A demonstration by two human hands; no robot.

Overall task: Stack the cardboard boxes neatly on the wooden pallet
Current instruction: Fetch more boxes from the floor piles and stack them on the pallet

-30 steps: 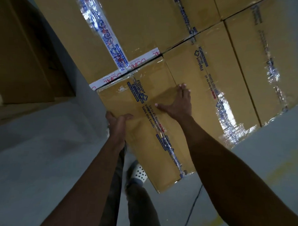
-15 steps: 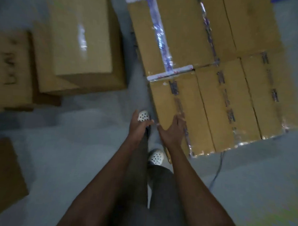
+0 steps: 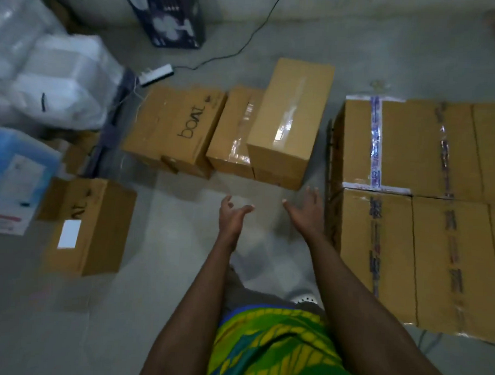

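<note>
Nearest my headset view, a green-and-yellow patterned garment (image 3: 276,347) fills the bottom edge, with a white perforated shoe (image 3: 304,296) just beyond it on the grey concrete floor (image 3: 150,310). Both bare arms are held out over the floor. The left hand (image 3: 232,218) is empty, its fingers loose and slightly bent. The right hand (image 3: 307,215) is empty too, fingers spread, and sits just beside the near left corner of the block of taped brown cardboard boxes (image 3: 408,251). These are packed edge to edge at the right, and I cannot make out what they stand on. At the left, well apart, a brown cardboard box with a white label (image 3: 88,228) stands alone. Farther off lies a row of loose boxes: a tall brown carton sealed with clear tape (image 3: 288,124) nearest the block, a lower taped carton (image 3: 231,135) touching it, and a brown carton printed "boAt" (image 3: 172,124). To the far left I see a blue-and-white carton (image 3: 11,177) and white plastic bags (image 3: 55,79). Beyond them lie a white power strip (image 3: 156,74), its black cable (image 3: 247,42) and a dark printed box (image 3: 169,13).
</note>
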